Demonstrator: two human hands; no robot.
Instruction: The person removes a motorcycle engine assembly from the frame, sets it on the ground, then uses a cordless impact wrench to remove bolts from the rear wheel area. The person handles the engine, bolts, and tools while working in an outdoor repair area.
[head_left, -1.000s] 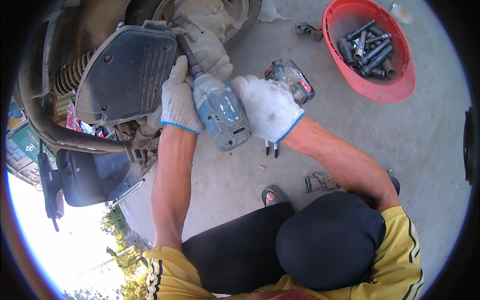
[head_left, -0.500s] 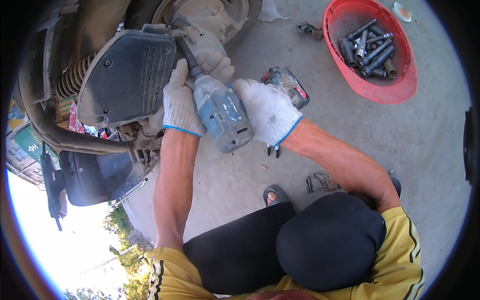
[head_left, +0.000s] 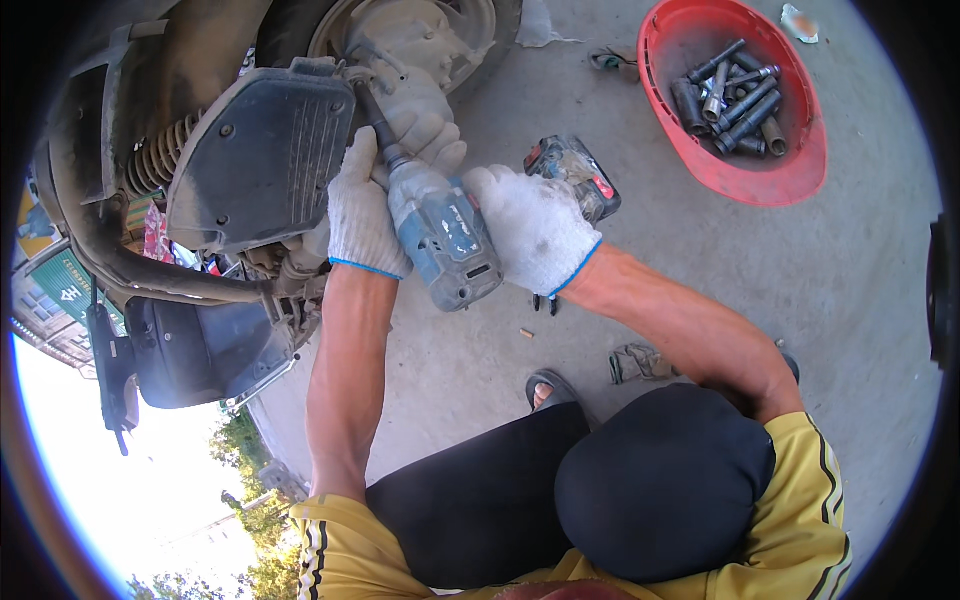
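A blue and grey cordless impact wrench (head_left: 448, 240) is held between my two gloved hands. My left hand (head_left: 368, 205), in a white knit glove, is closed round the front of its body, the fingers curling beneath it. On the tool's other side my right hand (head_left: 535, 220) wraps its handle, which is mostly hidden by the glove. A long dark socket (head_left: 376, 120) runs from the nose up to the scooter's engine, beside the black plastic side cover (head_left: 265, 160). Whether the socket's end sits on a bolt cannot be made out.
The scooter's rear wheel (head_left: 485, 50) is at the top. A red hard hat (head_left: 775, 180) holding several sockets (head_left: 745, 115) lies upturned at the upper right. Past my right hand, a battery pack (head_left: 590, 175) rests on the concrete. A crumpled glove (head_left: 640, 364) lies near my foot.
The view has shifted slightly, so the scooter appears a little lower and the hard hat a little further left. Both hands keep their grip on the impact wrench.
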